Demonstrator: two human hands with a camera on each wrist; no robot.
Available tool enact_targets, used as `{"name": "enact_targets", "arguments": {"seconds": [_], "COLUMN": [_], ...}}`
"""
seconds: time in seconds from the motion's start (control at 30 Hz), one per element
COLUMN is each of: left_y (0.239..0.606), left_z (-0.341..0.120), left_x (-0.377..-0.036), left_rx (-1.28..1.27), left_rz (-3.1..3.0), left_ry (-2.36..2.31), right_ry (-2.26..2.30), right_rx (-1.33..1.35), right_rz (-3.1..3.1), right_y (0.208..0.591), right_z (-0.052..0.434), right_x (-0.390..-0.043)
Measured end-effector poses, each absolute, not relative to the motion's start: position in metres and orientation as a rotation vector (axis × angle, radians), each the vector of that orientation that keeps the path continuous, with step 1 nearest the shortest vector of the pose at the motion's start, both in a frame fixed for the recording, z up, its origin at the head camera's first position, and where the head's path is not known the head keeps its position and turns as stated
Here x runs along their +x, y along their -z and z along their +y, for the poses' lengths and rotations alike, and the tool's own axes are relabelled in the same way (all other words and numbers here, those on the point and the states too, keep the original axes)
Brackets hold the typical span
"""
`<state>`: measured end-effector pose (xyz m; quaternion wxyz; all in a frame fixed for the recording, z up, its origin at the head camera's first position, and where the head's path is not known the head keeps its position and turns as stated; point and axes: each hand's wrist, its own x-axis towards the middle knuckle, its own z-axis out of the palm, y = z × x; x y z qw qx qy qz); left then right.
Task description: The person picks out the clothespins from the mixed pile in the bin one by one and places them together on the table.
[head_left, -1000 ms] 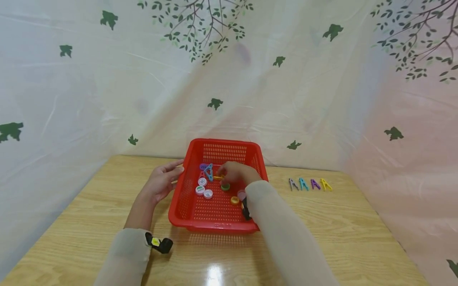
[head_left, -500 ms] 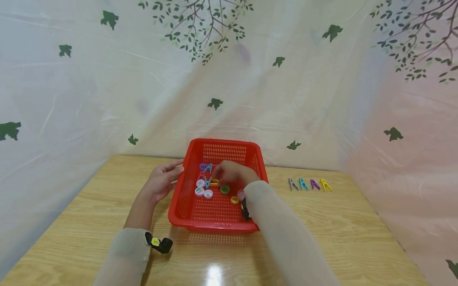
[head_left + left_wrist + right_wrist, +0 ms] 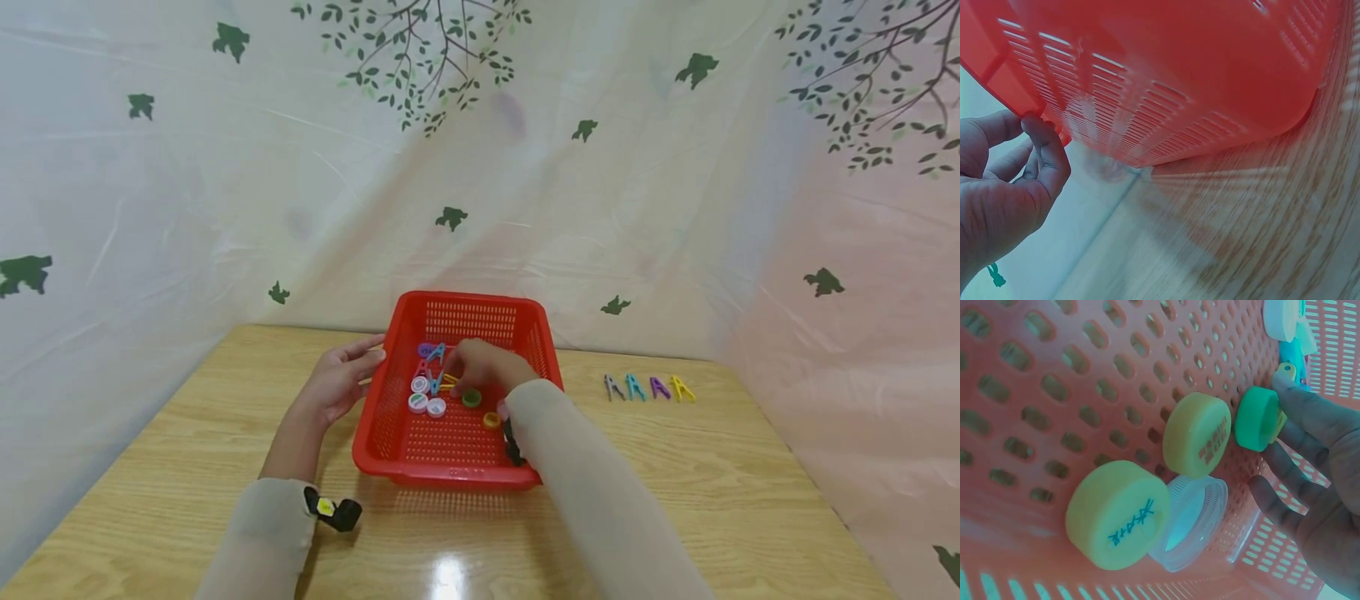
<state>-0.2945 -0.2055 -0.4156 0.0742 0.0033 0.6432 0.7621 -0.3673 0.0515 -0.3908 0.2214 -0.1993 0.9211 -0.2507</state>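
From the head view I see my right hand [image 3: 487, 365] inside the red basket [image 3: 405, 321], and over the last second it has slid a little left and toward the far end, from above the green cap [image 3: 471, 397] to the heap of clips by the far left of the basket floor. The blue clip [image 3: 435, 382] has shifted with it: it stood more upright a second ago and now lies lower, close against the yellow clip [image 3: 448, 379] at my fingertips. Whether the fingers actually pinch a clip I cannot tell; in the right wrist view they [image 3: 1310, 409] are spread and lightly bent, the tip of one touching a blue clip [image 3: 1291, 362] beside the green cap [image 3: 1259, 419], with nothing clamped in them that I can see. So I judge the hand is sorting through the clips for one to lift, with the pick not yet made. My left hand [image 3: 341, 379] has not moved; it lies against the basket's left wall, fingers mostly straight, and the left wrist view shows the fingertips [image 3: 1038, 125] touching the rim of the basket [image 3: 1166, 75], steadying it rather than gripping. The white caps [image 3: 426, 398] and the yellow cap [image 3: 491, 419] sit where they were on the basket floor. Out on the worktop [image 3: 187, 425], well to the right of the basket, a row of four clips [image 3: 649, 387] stands unchanged, which suggests to me that clips are being taken out and lined up there while the caps stay behind.
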Motion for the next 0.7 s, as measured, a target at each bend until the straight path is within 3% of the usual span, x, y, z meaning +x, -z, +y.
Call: {"name": "enact_targets", "arguments": {"seconds": [0.7], "left_y": [0.4155], "left_z": [-0.2064], "left_x": [-0.2954], "left_rx": [0.019], "left_rz": [1.922], "left_ry": [-2.287], "right_ry": [0.738], "right_rx": [-0.575], "right_rz": [2.543], "right_y": [0.3867], "right_z": [0.0506], "right_x": [-0.3668]}}
